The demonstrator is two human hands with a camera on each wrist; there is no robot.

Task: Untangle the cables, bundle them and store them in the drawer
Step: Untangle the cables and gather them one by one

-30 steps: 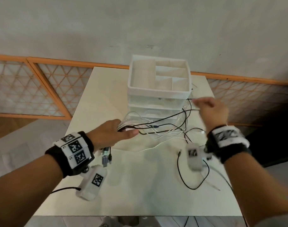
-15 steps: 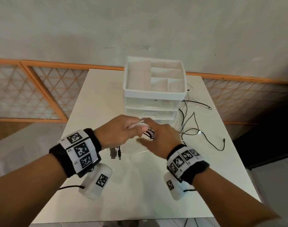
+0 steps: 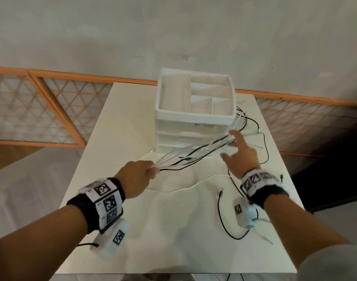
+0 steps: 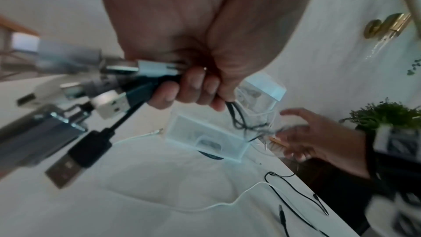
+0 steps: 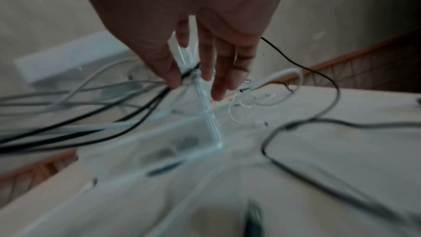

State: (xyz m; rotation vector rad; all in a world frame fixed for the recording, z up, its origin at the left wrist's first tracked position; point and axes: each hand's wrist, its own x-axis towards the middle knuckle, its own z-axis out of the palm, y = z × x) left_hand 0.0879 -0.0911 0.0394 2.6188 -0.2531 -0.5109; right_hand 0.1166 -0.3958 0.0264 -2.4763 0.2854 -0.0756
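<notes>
My left hand (image 3: 153, 172) grips a bundle of white and black cables (image 3: 193, 157) in a fist in front of the white drawer unit (image 3: 193, 118). In the left wrist view the left hand (image 4: 189, 93) holds the cables just behind their USB plugs (image 4: 109, 104), which stick out to the left. The cables stretch up and to the right to my right hand (image 3: 232, 147). The right hand (image 5: 193, 82) has straight, spread fingers, and the cables (image 5: 91, 123) pass between thumb and fingers. The clear drawer fronts (image 4: 205, 138) are closed.
A loose black cable (image 3: 222, 220) and a thin white cable (image 3: 183, 189) lie on the white table (image 3: 133, 240). More black cable (image 3: 262, 142) trails right of the drawer unit near the table edge. An orange lattice railing (image 3: 51, 110) runs behind. A plant (image 4: 387, 114) stands off to the right.
Half a second ago both hands met at the bundle. My right hand has since slid right and away along the cables, drawing them out straight. The left hand keeps its grip.
</notes>
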